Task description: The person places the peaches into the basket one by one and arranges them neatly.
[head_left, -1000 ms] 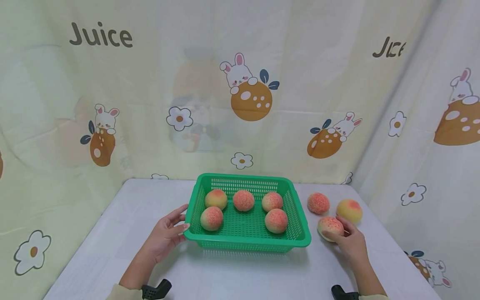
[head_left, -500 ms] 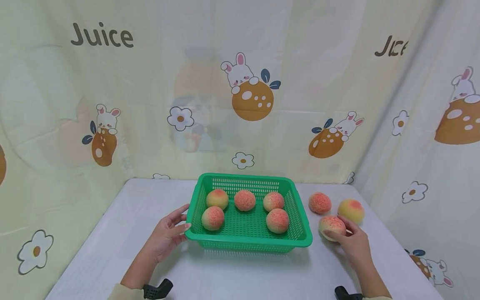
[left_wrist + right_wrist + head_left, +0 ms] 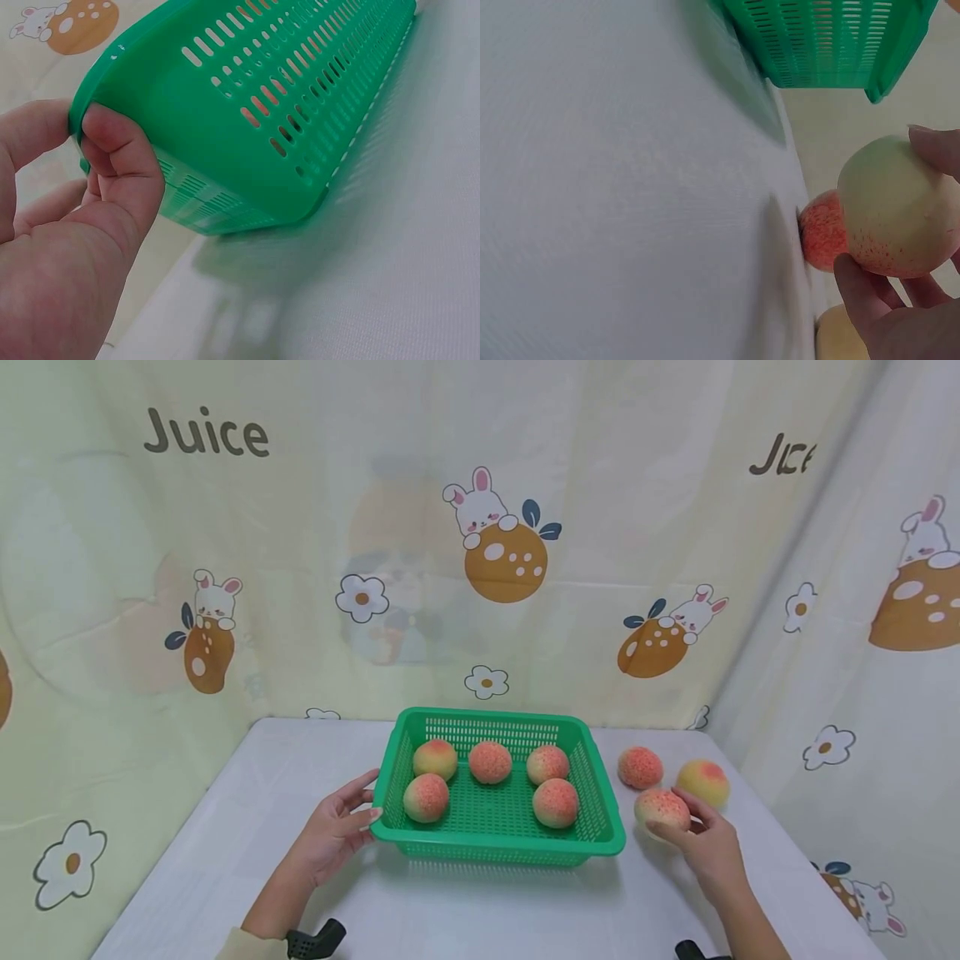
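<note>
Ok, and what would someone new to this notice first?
Probably the green basket in the middle of the white table, five peach-like fruits inside and the left hand pinching it at the left. Next, to its right, the right hand holds a red-speckled fruit, with two more fruits just beyond. Behind hangs a pale bunny-print curtain.

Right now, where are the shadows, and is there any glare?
Head: soft shadow on the table by the basket, no harsh glare; left wrist: blurred shadow beside the basket, glints on its rim; right wrist: shadow left of the held peach, no glare.
</note>
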A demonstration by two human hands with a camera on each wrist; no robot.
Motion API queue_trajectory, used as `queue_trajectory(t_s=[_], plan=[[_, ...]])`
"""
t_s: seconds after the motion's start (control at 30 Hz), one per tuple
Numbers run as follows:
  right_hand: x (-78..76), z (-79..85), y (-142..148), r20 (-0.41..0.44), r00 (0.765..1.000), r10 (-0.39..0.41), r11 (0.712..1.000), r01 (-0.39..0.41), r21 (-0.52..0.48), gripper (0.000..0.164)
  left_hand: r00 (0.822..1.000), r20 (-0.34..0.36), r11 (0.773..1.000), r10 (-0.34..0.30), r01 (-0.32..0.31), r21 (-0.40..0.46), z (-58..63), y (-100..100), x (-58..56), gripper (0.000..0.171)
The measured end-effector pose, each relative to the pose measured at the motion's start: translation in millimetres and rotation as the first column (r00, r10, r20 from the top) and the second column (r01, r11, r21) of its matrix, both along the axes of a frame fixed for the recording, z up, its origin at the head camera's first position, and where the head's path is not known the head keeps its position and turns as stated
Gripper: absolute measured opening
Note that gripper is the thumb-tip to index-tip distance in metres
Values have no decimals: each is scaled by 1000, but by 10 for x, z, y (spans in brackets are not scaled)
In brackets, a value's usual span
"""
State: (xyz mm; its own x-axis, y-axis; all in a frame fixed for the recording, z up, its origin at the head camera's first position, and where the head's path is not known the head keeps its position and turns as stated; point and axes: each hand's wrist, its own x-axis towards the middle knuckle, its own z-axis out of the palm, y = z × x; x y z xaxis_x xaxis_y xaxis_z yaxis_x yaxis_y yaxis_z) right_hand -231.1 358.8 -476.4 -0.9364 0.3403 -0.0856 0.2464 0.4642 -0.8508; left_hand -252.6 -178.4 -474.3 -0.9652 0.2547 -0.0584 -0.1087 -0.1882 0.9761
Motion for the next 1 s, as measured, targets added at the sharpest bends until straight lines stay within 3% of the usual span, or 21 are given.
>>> queue_trajectory(t_s=[0.43,1.0], plan=[[146,289,-94,-144,985,90,996,-86,36,86,1000,-3,1000,-7,7,-8,15,2,8,69],[240,534,-238,-213,966,149,988,-154,-4,80,1000,0,1000,0,0,-25,0,1,12,68]])
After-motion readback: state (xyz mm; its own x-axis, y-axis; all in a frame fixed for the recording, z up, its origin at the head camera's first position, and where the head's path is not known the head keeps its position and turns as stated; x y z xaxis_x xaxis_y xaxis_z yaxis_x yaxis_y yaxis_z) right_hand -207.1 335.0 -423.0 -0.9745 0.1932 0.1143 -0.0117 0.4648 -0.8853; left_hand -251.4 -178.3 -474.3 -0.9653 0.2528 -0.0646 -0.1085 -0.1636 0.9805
